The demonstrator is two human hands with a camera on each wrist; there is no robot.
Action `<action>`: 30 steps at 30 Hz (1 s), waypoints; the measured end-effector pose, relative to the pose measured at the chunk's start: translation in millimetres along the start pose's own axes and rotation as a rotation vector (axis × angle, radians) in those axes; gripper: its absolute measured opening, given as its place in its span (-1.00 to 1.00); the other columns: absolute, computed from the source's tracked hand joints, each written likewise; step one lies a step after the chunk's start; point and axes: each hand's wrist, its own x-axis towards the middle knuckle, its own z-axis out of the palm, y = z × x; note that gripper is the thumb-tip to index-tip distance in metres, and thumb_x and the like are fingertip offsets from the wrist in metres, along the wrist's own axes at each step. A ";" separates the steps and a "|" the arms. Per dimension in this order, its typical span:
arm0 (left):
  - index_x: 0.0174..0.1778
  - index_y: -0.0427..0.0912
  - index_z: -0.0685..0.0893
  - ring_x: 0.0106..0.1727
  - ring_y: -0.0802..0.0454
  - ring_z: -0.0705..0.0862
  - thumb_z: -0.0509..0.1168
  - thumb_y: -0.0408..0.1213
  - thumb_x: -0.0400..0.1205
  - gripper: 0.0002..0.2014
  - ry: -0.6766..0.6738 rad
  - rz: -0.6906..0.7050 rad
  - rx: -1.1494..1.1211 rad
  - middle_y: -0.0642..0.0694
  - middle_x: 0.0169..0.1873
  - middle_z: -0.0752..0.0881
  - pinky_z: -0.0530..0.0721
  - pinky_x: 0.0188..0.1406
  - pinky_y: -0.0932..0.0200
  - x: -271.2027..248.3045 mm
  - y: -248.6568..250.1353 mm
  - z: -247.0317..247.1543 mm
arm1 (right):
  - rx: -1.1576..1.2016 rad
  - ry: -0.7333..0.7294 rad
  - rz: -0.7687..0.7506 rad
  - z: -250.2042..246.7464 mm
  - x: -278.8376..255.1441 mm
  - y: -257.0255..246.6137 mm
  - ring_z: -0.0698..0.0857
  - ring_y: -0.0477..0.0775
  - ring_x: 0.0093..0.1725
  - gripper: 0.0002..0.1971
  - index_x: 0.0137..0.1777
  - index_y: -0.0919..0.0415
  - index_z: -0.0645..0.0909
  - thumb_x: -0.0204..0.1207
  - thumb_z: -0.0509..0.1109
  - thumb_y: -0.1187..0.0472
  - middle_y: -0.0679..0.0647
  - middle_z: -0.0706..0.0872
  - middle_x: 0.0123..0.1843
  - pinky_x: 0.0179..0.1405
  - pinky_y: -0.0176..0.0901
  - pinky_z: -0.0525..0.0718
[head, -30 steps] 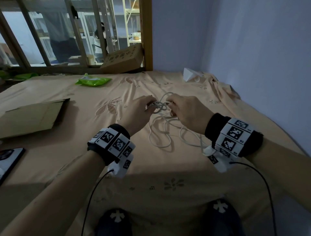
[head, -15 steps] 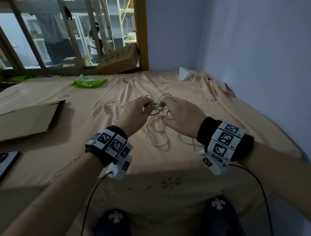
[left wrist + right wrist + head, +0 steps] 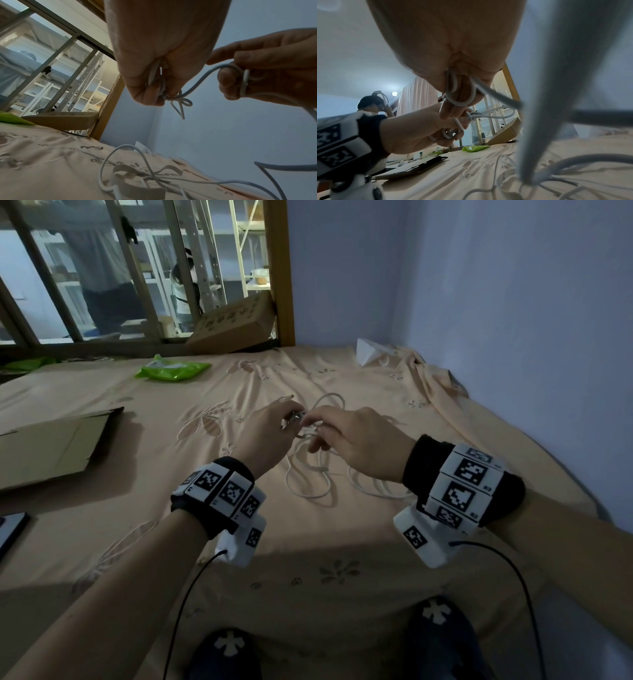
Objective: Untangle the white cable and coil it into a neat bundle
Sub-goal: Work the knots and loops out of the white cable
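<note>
Knot (image 3: pixel 178 100) sits right at my left fingertips, centre of the head frame, held up off the bed sheet (image 3: pixel 239 542). Left hand (image 3: pixel 270 433) is pinched shut on the white cable (image 3: pixel 310 477) at the knot; in the left wrist view the strands run up between thumb and forefinger and a small loop pokes out just below the tips. Right hand (image 3: pixel 356 443) is just beside it, nearly touching, curled round a strand. One loop wraps my right finger (image 3: pixel 228 77) in that same view.

Key relation: the short span between the hands runs left-right across the frame, from the knot on the left to the loop on my right finger. Left hand is nearer the knot, so I judge it should anchor while the right works the loop loose, pulling toward frame right along that span.

Rest of the cable hangs down from the hands into slack loops on the sheet, lower centre of the head frame, just in front of the wrists. Untangling not done; coiling not started. Can't tell how tight the knot is.
</note>
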 end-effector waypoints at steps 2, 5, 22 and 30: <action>0.10 -0.22 0.71 -0.24 0.00 0.62 0.29 -0.38 0.64 -0.84 0.012 -0.023 -0.021 -0.06 -0.13 0.70 0.49 -0.18 0.18 0.6 1.0 -1.6 | 0.008 -0.040 -0.019 1.8 -0.5 1.0 0.72 -0.03 -0.08 -0.71 0.30 0.21 0.54 0.65 0.14 0.36 0.01 0.76 -0.09 -0.02 -0.32 0.62; 0.11 -0.21 0.71 -0.21 -0.02 0.63 0.29 -0.36 0.65 -0.84 0.011 -0.023 -0.010 -0.04 -0.13 0.69 0.51 -0.17 0.15 -0.4 1.7 -4.2 | 0.035 -0.048 -0.024 0.4 -0.8 2.0 0.72 0.03 -0.09 -0.65 0.31 0.26 0.52 0.59 0.12 0.46 0.08 0.73 -0.06 -0.05 -0.33 0.61; 0.14 -0.23 0.72 -0.27 0.07 0.55 0.31 -0.36 0.65 -0.82 -0.028 -0.009 0.047 -0.11 -0.13 0.72 0.42 -0.27 0.54 -6.3 -4.5 -9.1 | -0.242 0.294 0.086 -4.2 3.6 18.6 0.52 0.05 -0.19 -0.82 -0.02 0.24 0.50 0.44 0.41 0.34 0.08 0.52 -0.10 -0.19 -0.31 0.35; 0.14 -0.14 0.71 -0.28 0.04 0.63 0.31 -0.32 0.66 -0.82 -0.021 -0.078 0.019 -0.03 -0.14 0.71 0.50 -0.16 0.20 -4.4 -10.9 -11.0 | -0.188 0.427 0.063 -9.2 1.5 9.7 0.62 0.01 -0.15 -0.76 0.16 0.27 0.58 0.49 0.40 0.34 0.14 0.69 -0.04 -0.09 -0.23 0.59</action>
